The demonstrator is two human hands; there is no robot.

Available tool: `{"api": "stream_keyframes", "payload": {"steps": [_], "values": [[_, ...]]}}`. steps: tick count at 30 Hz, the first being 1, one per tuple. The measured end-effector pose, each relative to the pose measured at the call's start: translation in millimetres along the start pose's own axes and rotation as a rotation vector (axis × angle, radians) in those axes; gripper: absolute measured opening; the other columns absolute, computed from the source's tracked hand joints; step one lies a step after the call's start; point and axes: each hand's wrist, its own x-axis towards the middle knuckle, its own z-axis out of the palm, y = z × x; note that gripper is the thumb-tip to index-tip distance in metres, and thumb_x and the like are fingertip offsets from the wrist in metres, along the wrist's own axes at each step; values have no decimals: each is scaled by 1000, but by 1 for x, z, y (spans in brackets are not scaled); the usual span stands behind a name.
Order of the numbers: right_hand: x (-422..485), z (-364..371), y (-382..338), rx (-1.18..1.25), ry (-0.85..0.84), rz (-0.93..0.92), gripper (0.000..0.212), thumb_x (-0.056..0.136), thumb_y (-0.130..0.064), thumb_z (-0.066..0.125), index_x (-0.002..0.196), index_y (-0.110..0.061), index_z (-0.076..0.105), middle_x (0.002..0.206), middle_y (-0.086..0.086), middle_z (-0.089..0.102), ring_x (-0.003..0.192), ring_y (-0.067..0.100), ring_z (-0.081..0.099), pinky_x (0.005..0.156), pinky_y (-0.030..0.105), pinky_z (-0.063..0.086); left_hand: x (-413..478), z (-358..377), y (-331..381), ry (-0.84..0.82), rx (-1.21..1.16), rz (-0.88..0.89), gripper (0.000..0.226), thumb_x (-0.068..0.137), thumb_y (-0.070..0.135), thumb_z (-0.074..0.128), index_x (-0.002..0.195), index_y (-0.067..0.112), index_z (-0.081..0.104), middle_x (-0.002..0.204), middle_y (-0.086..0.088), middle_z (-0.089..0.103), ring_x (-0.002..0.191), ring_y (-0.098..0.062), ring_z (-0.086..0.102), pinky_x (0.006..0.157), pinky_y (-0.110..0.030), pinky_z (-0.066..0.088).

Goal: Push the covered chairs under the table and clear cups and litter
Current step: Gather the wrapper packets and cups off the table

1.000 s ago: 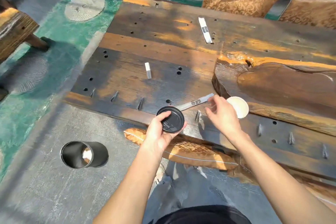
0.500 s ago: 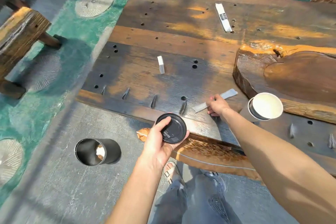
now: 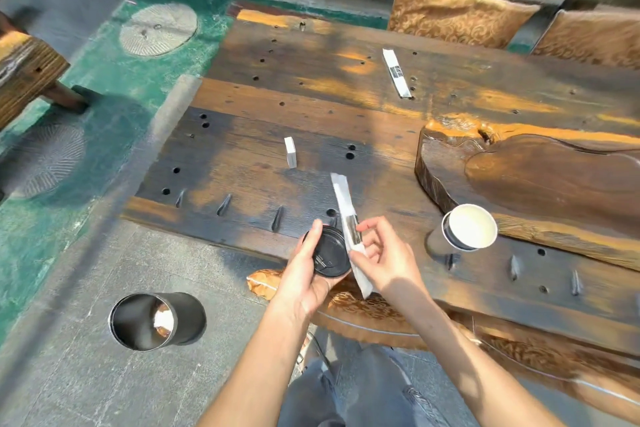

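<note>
Wrapper [image 3: 341,198] is off the surface [image 3: 242,163] now; half a second back it lay flat under the right hand [image 3: 384,256]. That hand pinches its lower half between thumb and fingers and holds it across the black lid [image 3: 329,255]. The left hand [image 3: 304,274] grips the lid by the rim, left of the cup [image 3: 469,227], over the near edge. Two bits of litter gathered, likely one drop. Bin [image 3: 156,321] stands open on the floor, well left of the cup, nothing in the way. Left to clear: the cup near the edge, the small packet [image 3: 290,152] and second wrapper [image 3: 396,73] beyond the cup, to its left.

No legible txt anywhere.
</note>
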Motion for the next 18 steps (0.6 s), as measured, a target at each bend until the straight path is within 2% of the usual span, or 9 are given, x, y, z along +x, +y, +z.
{"api": "stream_keyframes", "payload": {"steps": [2, 5, 7, 9, 11, 13, 15, 18], "values": [[-13, 3, -11, -69, -45, -14, 32, 83, -16, 76, 102, -36, 59, 75, -10, 62, 63, 5, 57, 68, 17, 46, -4, 6, -2, -83, -14, -15, 69, 91, 37, 67, 146, 2, 45, 130, -30, 62, 106, -43, 70, 77, -53, 62], [-23, 5, -26, -112, -59, -83, 25, 82, -17, 75, 101, -31, 68, 74, -13, 64, 65, 3, 59, 65, 10, 41, -6, 9, -2, -73, 0, 22, 51, 88, 25, 72, 133, 13, 51, 106, -24, 63, 84, -36, 71, 67, -47, 62], [-25, 6, -34, -141, -72, -136, 23, 81, -21, 74, 103, -28, 73, 78, -16, 65, 72, -1, 60, 69, 9, 40, -9, 6, 2, -56, 51, 26, 45, 89, 19, 71, 127, 12, 50, 99, -22, 60, 79, -33, 66, 66, -44, 61], [-25, 8, -40, -186, -76, -168, 23, 81, -21, 76, 104, -25, 77, 84, -19, 65, 80, -4, 59, 73, 12, 38, -10, 3, 6, -29, 70, 35, 37, 93, 12, 66, 126, 12, 50, 99, -21, 59, 79, -31, 62, 67, -43, 57], [-24, 15, -44, -212, -106, -171, 24, 83, -17, 78, 107, -24, 78, 91, -13, 66, 83, -2, 58, 76, 17, 39, -10, -4, 9, 3, 49, 75, 31, 96, 6, 59, 125, 11, 50, 97, -20, 60, 79, -31, 60, 70, -43, 52], [-21, 23, -48, -229, -154, -191, 23, 86, -17, 78, 109, -23, 78, 98, -6, 64, 83, -6, 53, 77, 16, 37, -10, -12, 15, 32, 8, 116, 29, 98, 3, 54, 125, 10, 50, 97, -22, 60, 79, -31, 61, 67, -41, 54], [-14, 28, -51, -214, -166, -208, 20, 89, -18, 77, 108, -22, 78, 102, -4, 63, 85, -5, 55, 78, 12, 38, -12, -20, 24, 47, -16, 127, 33, 99, 2, 51, 131, 8, 49, 106, -27, 59, 80, -33, 63, 65, -41, 58], [18, 27, -55, -187, -75, -159, 17, 90, -14, 73, 106, -20, 75, 101, -3, 65, 89, 5, 62, 79, 16, 41, -11, -30, 42, 66, -33, 113, 36, 98, 1, 50, 134, 3, 48, 111, -31, 61, 79, -37, 69, 66, -46, 63]]}}
